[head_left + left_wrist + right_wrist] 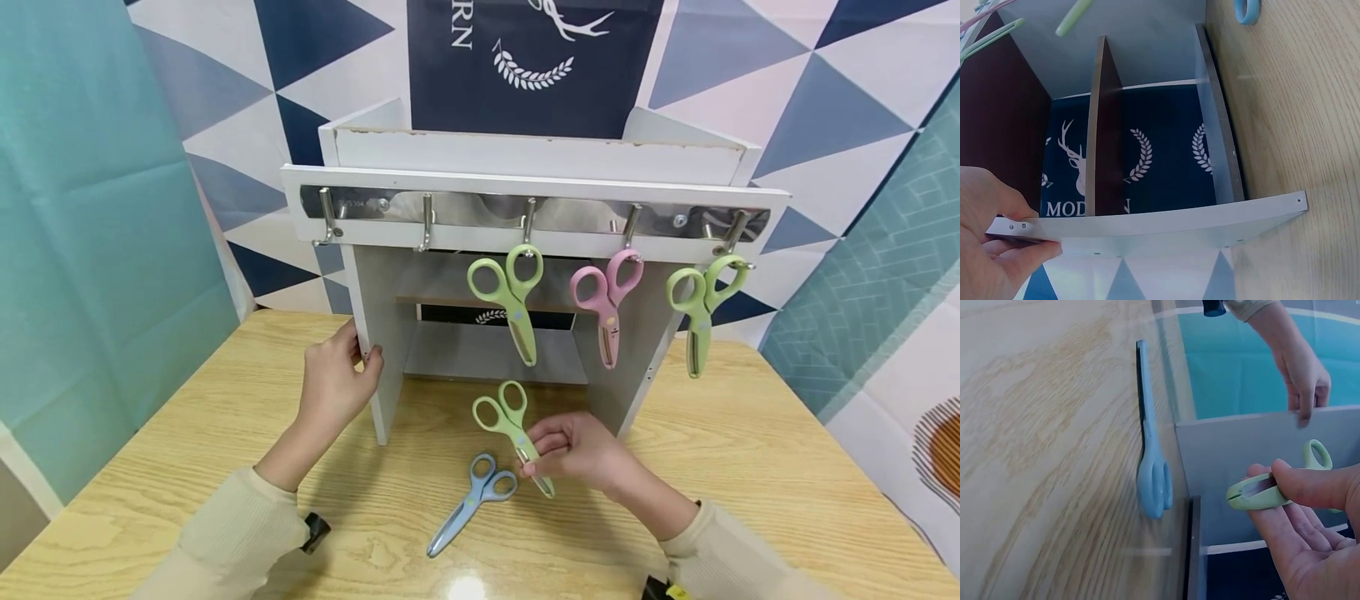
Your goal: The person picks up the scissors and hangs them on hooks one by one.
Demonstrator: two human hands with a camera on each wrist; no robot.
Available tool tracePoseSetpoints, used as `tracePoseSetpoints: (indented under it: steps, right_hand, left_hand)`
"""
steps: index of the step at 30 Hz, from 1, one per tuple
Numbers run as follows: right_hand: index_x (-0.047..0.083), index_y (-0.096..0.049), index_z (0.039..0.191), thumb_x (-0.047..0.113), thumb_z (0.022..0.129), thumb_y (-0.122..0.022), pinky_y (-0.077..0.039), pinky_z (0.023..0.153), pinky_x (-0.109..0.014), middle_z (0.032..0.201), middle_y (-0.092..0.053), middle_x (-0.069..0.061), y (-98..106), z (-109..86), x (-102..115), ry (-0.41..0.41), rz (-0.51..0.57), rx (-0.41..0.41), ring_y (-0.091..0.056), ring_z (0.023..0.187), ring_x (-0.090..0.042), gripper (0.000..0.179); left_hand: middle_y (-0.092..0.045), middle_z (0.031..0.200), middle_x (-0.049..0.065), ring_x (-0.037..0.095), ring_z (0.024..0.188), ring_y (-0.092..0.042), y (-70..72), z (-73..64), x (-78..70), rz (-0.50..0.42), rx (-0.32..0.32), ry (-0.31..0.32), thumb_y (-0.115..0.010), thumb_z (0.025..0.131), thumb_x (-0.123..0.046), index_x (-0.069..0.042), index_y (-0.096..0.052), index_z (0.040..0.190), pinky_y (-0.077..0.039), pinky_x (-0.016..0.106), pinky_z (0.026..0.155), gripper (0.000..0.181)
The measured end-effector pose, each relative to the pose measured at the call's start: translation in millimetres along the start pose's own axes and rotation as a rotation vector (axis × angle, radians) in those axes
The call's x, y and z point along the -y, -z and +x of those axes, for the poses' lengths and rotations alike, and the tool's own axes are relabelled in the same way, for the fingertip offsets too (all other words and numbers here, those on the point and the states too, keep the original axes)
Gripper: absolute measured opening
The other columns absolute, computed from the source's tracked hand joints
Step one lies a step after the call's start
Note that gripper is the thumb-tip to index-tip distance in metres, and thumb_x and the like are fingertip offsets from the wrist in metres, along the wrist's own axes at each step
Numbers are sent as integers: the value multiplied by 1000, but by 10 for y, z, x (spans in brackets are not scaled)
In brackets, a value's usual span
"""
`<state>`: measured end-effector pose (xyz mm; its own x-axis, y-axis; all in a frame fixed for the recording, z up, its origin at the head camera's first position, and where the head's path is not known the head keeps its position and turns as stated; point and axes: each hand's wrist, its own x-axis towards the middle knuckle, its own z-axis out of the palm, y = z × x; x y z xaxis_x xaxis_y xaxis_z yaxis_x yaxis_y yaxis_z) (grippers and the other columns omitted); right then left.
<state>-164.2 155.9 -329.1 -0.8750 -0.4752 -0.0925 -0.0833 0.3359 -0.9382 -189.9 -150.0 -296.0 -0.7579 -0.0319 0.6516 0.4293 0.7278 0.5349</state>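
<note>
My left hand [333, 383] pinches the front edge of the left side panel [369, 367] of a white shelf unit; the left wrist view shows thumb and fingers on either side of the board. Above the table, my right hand [581, 450] grips a pair of green scissors [512, 427] by the blades, with the handle loops pointing up and away. In the right wrist view, the thumb lies over the blade part of these green scissors [1255, 492]. Blue scissors [471, 503] lie on the wooden table just left of the right hand.
Along the shelf's top front runs a metal hook rail [480, 205]. Green scissors [517, 304], pink scissors [608, 307] and more green scissors [699, 315] hang from the middle and right hooks. Two left hooks [427, 223] hold nothing. A patterned cloth [240, 108] stands behind.
</note>
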Motion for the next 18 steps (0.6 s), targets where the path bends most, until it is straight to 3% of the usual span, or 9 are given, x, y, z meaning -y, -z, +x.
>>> tracePoseSetpoints:
  steps: [9,18]
  right_hand:
    - [-10,-68,99,2,73,-77,-49,63,-14,79,-72,-8,-49,-47,101,43,-83,-26,-58,67,2,30]
    - [-9,-67,100,7,75,-78,-55,66,-15,86,-73,-18,-108,-99,183,96,-114,-41,-64,69,0,31]
  left_hand:
    - [-72,94,27,37,89,-72,-6,-8,7,-7,4,6,-59,83,1,10,-63,102,-60,47,75,21]
    - [-72,90,26,37,86,-72,-6,-5,4,-4,-6,-4,-59,83,2,9,-63,100,-60,47,74,19]
